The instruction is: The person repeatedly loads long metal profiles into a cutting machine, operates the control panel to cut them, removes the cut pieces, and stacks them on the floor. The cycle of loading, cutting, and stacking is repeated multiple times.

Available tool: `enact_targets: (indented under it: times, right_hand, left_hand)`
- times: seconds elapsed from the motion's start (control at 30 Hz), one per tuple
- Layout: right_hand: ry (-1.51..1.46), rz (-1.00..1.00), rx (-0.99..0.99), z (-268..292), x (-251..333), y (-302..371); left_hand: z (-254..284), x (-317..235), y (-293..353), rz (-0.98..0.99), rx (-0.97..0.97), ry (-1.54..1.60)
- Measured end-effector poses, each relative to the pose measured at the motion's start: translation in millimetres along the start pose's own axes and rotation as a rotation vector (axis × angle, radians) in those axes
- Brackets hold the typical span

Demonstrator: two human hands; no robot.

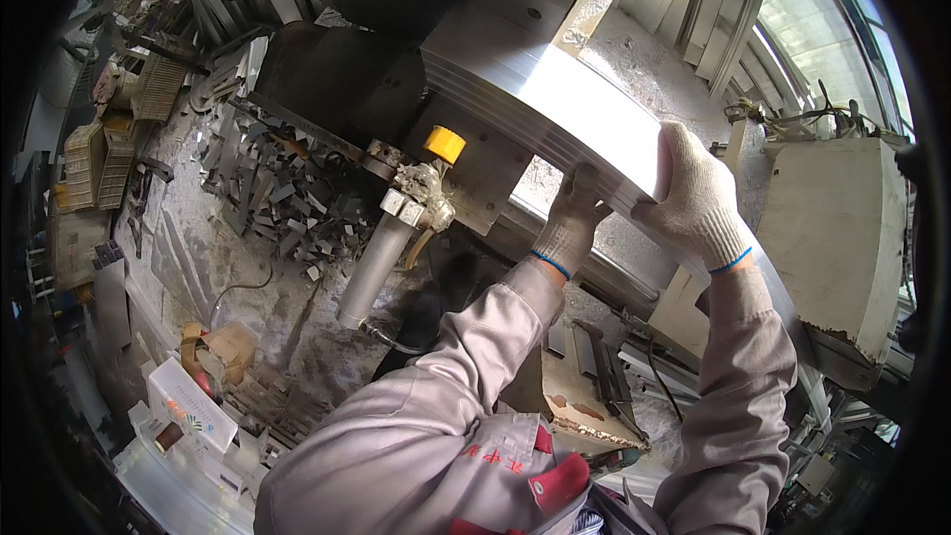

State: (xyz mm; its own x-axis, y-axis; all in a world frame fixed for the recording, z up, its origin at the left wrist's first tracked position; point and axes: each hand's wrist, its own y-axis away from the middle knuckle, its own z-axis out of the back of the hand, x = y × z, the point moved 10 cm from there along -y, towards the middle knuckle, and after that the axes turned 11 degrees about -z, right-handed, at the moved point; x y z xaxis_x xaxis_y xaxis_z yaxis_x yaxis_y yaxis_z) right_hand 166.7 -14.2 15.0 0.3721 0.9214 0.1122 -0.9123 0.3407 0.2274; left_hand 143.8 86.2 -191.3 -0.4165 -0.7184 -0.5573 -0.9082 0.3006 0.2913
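Note:
A stack of long silvery metal profiles [584, 104] runs from the dark machine at the top toward me, its upper face glaring in the light. My left hand [573, 216], in a white knit glove, is closed at the stack's near side edge, its fingertips partly hidden under the profiles. My right hand [696, 193], gloved the same way, grips the stack's right end, thumb on the bright top face and fingers around the end. The far end of the stack lies on the machine's metal bed.
A cylinder fitting [381, 258] with a yellow cap [445, 145] juts from the machine left of my arms. Metal offcuts [282, 188] are piled on the floor beyond it. A pale cabinet [827, 238] stands at right; long profiles [708, 15] lean at the upper right.

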Motion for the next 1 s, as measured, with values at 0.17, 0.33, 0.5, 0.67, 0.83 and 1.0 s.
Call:
enact_targets:
  times: [0.17, 0.33, 0.5, 0.67, 0.83, 1.0]
  right_hand:
    - [-0.036, 0.006, -0.092, 3.6, -2.5, 3.6]
    - [0.007, -0.046, -0.062, 6.1, -2.4, 6.3]
    - [0.003, -0.081, -0.024, 6.2, -6.2, 9.4]
    - [-0.005, -0.06, -0.051, 8.2, -5.7, 6.6]
    - [-0.008, -0.098, -0.164, 5.6, -11.1, 17.1]
    - [0.123, -0.17, -0.527, -5.6, -23.8, 66.4]
  left_hand:
    - [-17.2, -72.6, 60.9, -0.358, -0.057, -0.942]
    - [-117.7, -142.2, 104.7, -1.137, 0.413, -1.61]
    - [-135.6, -134.8, 20.3, -1.166, 0.742, -2.281]
    - [-130.1, -127.9, 2.3, -1.413, 0.796, -2.227]
    - [-129.0, -129.5, 7.4, -1.465, 0.807, -2.177]
    - [-132.1, -132.5, 9.8, -1.461, 0.831, -2.126]
